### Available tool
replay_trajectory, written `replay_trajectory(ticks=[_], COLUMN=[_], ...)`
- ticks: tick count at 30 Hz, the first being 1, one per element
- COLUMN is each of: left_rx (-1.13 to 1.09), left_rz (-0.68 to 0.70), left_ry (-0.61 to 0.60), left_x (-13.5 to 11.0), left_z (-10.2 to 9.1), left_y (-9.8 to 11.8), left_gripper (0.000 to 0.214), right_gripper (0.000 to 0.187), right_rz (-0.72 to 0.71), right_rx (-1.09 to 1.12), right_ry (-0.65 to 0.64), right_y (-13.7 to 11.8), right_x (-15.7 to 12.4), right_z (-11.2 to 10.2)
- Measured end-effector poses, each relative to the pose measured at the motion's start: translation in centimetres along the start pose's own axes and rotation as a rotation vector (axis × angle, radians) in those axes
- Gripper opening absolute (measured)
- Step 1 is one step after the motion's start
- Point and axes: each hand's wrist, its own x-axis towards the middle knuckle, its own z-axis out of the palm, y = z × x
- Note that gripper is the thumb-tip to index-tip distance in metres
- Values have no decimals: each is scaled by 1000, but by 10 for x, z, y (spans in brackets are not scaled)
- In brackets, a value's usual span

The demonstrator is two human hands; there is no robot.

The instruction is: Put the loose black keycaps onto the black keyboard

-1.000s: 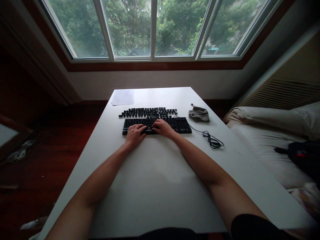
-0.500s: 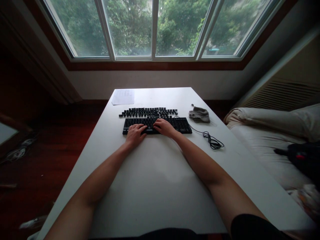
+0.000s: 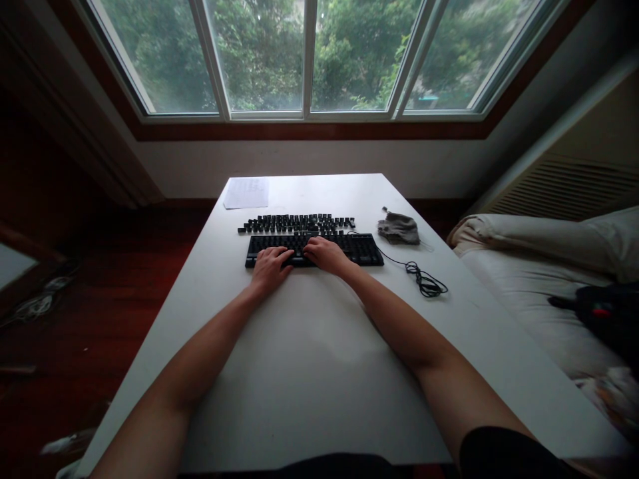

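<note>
A black keyboard [image 3: 363, 251] lies across the white table in front of me. My left hand [image 3: 269, 267] rests on its left part, fingers stretched over the keys and thumb out along the front edge. Near the middle of the keyboard, my right hand [image 3: 327, 254] bends its fingers down with thumb and fingertips close together. Whatever is between those fingertips is too small and dark to make out. Just behind the keyboard, many loose black keycaps [image 3: 284, 223] are laid out in rows. The keys under both hands are hidden.
A grey cloth pouch [image 3: 399, 229] sits at the right rear of the white table [image 3: 309, 372]. The keyboard's bundled cable [image 3: 424, 281] lies in front of it. A sheet of paper [image 3: 246, 193] is at the far left corner. A sofa [image 3: 519, 299] stands along the right side.
My right hand has shifted very slightly left over the keys. The left hand and the keyboard look almost the same.
</note>
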Motion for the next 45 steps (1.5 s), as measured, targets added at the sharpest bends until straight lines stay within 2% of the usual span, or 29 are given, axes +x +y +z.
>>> replay_trajectory(ticks=[6, 12, 25, 31, 38, 45], left_rx=[-9, -8, -5, -21, -3, -34], left_rz=[-16, -10, -6, -14, 4, 112], left_ry=[-5, -11, -8, -12, -3, -46], left_x=[1, 1, 0, 0, -1, -1], left_z=[-1, -1, -1, -1, 1, -2], left_y=[2, 2, 2, 2, 3, 9], left_gripper=[49, 49, 48, 49, 49, 53], right_gripper=[15, 12, 24, 23, 20, 17], right_rz=[19, 30, -19, 31, 58, 152], right_rx=[-50, 0, -105, -104, -33, 115], right_ry=[-5, 70, 111, 103, 118, 206], right_y=[-4, -6, -29, -39, -30, -1], right_x=[0, -4, -14, -16, -15, -2], right_z=[0, 0, 7, 10, 13, 12])
